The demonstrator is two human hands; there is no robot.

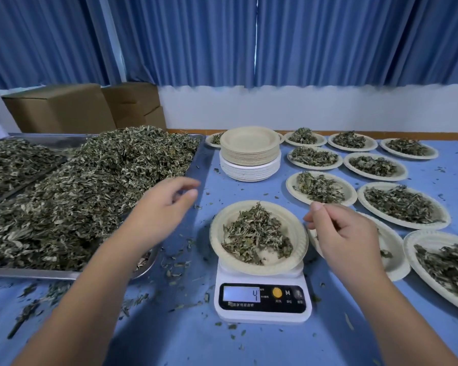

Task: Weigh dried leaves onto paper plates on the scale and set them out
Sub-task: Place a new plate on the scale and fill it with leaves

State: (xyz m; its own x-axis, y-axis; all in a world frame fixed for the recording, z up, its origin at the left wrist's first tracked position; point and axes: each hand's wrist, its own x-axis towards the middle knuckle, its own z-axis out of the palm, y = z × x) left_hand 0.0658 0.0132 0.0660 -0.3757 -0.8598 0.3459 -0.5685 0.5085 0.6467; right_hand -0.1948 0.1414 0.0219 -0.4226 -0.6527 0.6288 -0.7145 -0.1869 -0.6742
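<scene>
The plate of leaves is sitting on the scale between my hands, right hand hovering nearer, just off its rim. Left hand is hanging by the tray; both loosely curled, holding nothing.

Before me, the tray is smooth, bright metal, and the dried leaves in it look brittle, crinkled and matt. The plate on my scale is cream moulded paper, matt, with a faintly embossed rim, like the beige upper part of the stack, whose lower plates are whiter. The scale has a glossy white plastic body and a shiny black panel. It stands on a matt blue table cover, with dull brown cardboard boxes and pleated blue cloth curtains behind.
</scene>
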